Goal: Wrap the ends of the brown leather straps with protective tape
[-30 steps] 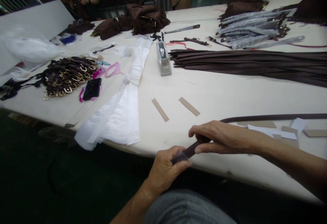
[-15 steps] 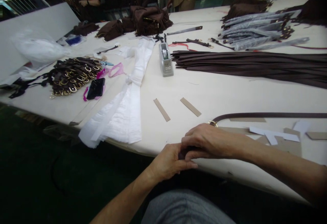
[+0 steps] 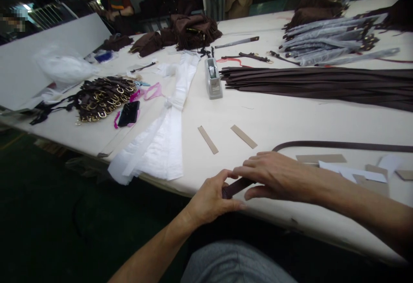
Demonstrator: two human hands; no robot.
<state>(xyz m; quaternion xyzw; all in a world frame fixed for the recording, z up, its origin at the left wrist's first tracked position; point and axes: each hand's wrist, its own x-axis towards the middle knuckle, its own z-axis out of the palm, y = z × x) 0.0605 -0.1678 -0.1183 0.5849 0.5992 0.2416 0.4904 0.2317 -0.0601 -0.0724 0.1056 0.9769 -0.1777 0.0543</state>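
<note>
A dark brown leather-like strap (image 3: 238,187) runs between my hands at the table's near edge. My left hand (image 3: 213,197) curls around its near end, thumb and fingers bent about it. Over the same strap lies my right hand (image 3: 274,173), with the strap passing between its fingers and thumb. Its palm hides part of the strap. Beyond my right hand, a long brown strap length (image 3: 338,145) bends and stretches off to the right; the join is hidden. Two narrow beige card strips (image 3: 208,139) lie just past my hands.
A tape dispenser (image 3: 214,81) stands mid-table beside a bundle of brown straps (image 3: 316,81). White plastic sheeting (image 3: 161,145) hangs over the near edge. Left are a phone (image 3: 129,114) and buckled straps (image 3: 103,98). Plastic-wrapped straps (image 3: 322,38) lie far right. People are across the table.
My right hand has shifted right, away from my left, so the strap between them shows. The gold buckle seen earlier beside my right hand is now hidden. The view has turned slightly left.
</note>
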